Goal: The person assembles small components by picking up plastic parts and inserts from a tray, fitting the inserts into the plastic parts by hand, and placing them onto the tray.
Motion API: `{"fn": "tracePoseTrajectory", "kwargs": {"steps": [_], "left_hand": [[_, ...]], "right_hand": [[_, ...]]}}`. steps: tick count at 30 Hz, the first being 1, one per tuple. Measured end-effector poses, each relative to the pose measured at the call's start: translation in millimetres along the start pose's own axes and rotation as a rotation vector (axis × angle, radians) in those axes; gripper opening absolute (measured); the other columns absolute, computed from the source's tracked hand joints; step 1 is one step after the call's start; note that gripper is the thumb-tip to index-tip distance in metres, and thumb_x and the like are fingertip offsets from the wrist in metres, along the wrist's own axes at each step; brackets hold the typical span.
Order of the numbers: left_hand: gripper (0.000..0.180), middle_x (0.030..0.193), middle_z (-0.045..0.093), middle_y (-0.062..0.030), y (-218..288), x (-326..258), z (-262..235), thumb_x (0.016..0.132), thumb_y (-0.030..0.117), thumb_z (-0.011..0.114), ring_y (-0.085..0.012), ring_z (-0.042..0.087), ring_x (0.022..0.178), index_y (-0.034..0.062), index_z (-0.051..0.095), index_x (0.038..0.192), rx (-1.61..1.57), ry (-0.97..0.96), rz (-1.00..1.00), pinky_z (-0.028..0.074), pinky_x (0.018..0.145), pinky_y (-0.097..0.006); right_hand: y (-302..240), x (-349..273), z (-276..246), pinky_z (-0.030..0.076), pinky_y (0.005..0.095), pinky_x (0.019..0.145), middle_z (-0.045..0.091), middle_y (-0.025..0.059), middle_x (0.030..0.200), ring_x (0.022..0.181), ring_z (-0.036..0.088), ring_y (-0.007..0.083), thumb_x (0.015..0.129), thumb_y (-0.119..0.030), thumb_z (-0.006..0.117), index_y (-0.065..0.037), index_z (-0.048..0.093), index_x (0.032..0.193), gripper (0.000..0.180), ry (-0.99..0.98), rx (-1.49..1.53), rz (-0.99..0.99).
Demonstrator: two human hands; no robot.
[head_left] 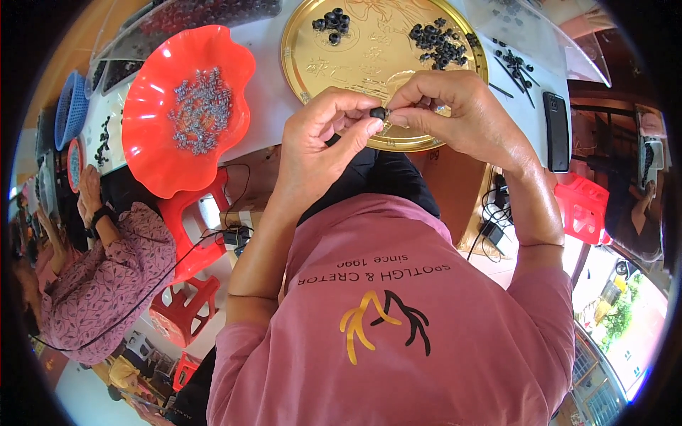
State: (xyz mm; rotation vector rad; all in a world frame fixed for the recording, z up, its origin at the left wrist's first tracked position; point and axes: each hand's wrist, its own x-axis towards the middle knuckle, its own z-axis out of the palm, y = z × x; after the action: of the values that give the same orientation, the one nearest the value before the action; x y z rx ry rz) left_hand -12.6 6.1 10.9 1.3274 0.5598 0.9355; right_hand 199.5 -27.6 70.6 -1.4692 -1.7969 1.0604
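In the head view, the left hand point(323, 135) and right hand point(455, 113) meet fingertip to fingertip just near of a round gold metal tray point(302, 53), both pinched narrowly on one small black rubber ring point(378, 112). Two heaps of black rings point(439, 41) lie on the tray's far part. To the left sits a wavy red plastic bowl point(153, 153) holding small silver metal pieces point(199, 110).

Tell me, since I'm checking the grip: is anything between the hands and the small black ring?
Nothing visible is. The left hand and right hand both pinch the small black ring directly with their fingertips, above the gold tray's near rim.
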Motion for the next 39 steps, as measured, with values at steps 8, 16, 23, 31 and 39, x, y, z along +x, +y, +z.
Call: {"fn": "tracePoseTrajectory", "kwargs": {"steps": [8,16,23,31,39], "left_hand": [[0.019,0.094,0.065,-0.0076,-2,-1,8,0.085,-0.003,0.07,-0.0124,0.066,0.081,-0.0009,0.065,0.103,0.167,0.028,0.118,0.055,0.07,-0.025],[0.019,0.095,0.066,-0.0079,-9,0,8,0.085,-0.004,0.069,-0.0128,0.066,0.085,-0.0013,0.065,0.103,0.127,0.063,0.125,0.055,0.073,-0.026],[0.019,0.094,0.066,-0.0081,-11,4,6,0.084,-0.004,0.069,-0.0126,0.066,0.084,-0.0019,0.066,0.103,0.084,0.082,0.125,0.055,0.073,-0.026],[0.019,0.098,0.066,-0.0078,-17,1,6,0.088,-0.003,0.067,-0.0125,0.065,0.089,-0.0038,0.063,0.106,-0.051,0.105,0.03,0.055,0.078,-0.026],[0.02,0.104,0.066,-0.013,-10,-2,-6,0.091,-0.002,0.064,-0.0184,0.068,0.091,-0.0049,0.061,0.111,-0.411,-0.053,-0.112,0.058,0.082,-0.031]], "right_hand": [[1,-8,5,0.051,0.0276,0.068,0.07,0.0068,0.08,0.073,0.064,0.0117,0.087,-0.016,0.071,-0.001,0.07,0.094,0.017,-0.002,0.104,0.126],[5,-11,19,0.052,0.0231,0.073,0.067,0.0017,0.088,0.082,0.062,0.0063,0.089,-0.01,0.071,0.0,0.066,0.097,0.015,0.106,0.477,0.222],[3,-2,17,0.051,0.023,0.072,0.066,0.002,0.09,0.081,0.061,0.0071,0.089,-0.011,0.071,0.0,0.064,0.101,0.017,0.058,0.598,0.363],[5,0,28,0.051,0.0227,0.072,0.067,0.0052,0.093,0.086,0.063,0.009,0.09,-0.009,0.07,0.001,0.063,0.101,0.017,0.16,0.487,0.206],[6,8,18,0.045,0.0223,0.063,0.068,0.0062,0.084,0.079,0.063,0.0104,0.085,-0.019,0.077,-0.002,0.062,0.098,0.026,-0.045,0.761,0.369]]}}
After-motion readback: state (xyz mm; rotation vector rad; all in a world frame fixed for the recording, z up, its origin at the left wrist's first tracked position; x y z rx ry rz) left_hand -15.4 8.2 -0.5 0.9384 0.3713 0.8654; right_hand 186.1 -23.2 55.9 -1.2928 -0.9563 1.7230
